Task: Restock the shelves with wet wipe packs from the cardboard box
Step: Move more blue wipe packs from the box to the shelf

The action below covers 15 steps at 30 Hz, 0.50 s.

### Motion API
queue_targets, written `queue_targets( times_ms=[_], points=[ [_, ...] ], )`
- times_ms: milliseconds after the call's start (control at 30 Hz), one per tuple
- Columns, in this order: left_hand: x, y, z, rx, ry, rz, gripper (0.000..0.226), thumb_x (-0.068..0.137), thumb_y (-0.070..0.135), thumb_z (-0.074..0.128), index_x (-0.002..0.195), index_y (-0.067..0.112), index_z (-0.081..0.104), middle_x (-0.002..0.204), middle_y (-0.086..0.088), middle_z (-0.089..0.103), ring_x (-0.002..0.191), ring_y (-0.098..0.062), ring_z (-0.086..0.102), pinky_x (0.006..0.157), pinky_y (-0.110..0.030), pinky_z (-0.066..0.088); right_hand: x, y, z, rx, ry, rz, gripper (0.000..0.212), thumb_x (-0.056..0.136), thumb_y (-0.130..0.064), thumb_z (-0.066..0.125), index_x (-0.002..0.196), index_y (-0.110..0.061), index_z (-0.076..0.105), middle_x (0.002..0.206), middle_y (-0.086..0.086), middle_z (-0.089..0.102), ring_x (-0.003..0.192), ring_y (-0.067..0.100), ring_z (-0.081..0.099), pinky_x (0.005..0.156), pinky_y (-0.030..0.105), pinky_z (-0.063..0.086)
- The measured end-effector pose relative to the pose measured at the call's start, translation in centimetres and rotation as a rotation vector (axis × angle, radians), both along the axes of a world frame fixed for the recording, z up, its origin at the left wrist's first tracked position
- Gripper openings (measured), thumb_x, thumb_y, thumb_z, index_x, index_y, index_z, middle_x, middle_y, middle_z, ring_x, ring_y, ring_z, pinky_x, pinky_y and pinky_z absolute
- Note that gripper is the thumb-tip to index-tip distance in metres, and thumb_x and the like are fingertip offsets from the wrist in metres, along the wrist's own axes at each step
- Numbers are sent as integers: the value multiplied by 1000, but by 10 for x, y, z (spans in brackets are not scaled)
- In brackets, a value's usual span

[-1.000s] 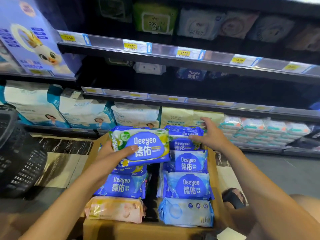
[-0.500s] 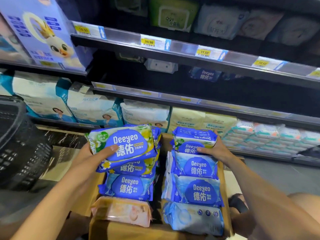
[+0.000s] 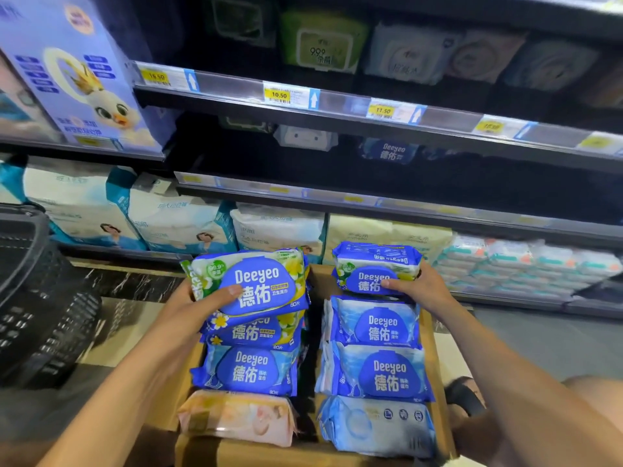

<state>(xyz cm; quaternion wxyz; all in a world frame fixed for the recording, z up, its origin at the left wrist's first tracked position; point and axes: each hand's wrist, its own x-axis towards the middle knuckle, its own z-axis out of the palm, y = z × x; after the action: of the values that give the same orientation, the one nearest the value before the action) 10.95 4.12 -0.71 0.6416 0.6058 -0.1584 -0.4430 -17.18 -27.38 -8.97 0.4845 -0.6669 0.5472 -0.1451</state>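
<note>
An open cardboard box (image 3: 435, 345) on the floor holds two rows of blue Deeyeo wet wipe packs, plus a pink pack (image 3: 236, 417) at the near left. My left hand (image 3: 188, 308) grips a blue-and-yellow flowered pack (image 3: 259, 281), lifted above the left row. My right hand (image 3: 416, 288) holds a second flowered pack (image 3: 374, 264) at the far end of the right row, thumb across its front. On the dim middle shelf (image 3: 371, 200) behind, one blue Deeyeo pack (image 3: 389, 151) stands.
A black plastic basket (image 3: 37, 308) sits on the floor at left. The bottom shelf carries large white and cream packs (image 3: 178, 224) and small stacked packs (image 3: 526, 264) at right. Price tags (image 3: 285, 96) line the upper shelf edge. My knee shows at lower right.
Both hands have raised their packs higher out of the box, and the view has moved closer to the shelves. The right hand's pack has come up off the row.
</note>
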Motion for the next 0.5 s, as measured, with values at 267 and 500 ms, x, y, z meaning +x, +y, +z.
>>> queue_targets(
  times_ms=[267, 500],
  points=[
    [-8, -12, 8, 62, -29, 5, 80, 53, 43, 97, 124, 21, 68, 109, -13, 78, 98, -38, 76, 97, -61, 55, -26, 4, 51, -94, -177, -109, 46, 78, -36, 89, 115, -17, 68, 102, -6, 77, 89, 7, 72, 67, 24, 53],
    [-36, -52, 15, 51, -127, -109, 80, 54, 53, 94, 122, 18, 70, 111, -7, 78, 105, -32, 74, 104, -57, 51, -92, 1, 92, -108, -243, -187, 30, 81, -31, 87, 104, -20, 70, 93, -8, 77, 73, -4, 72, 62, 13, 53]
  ],
)
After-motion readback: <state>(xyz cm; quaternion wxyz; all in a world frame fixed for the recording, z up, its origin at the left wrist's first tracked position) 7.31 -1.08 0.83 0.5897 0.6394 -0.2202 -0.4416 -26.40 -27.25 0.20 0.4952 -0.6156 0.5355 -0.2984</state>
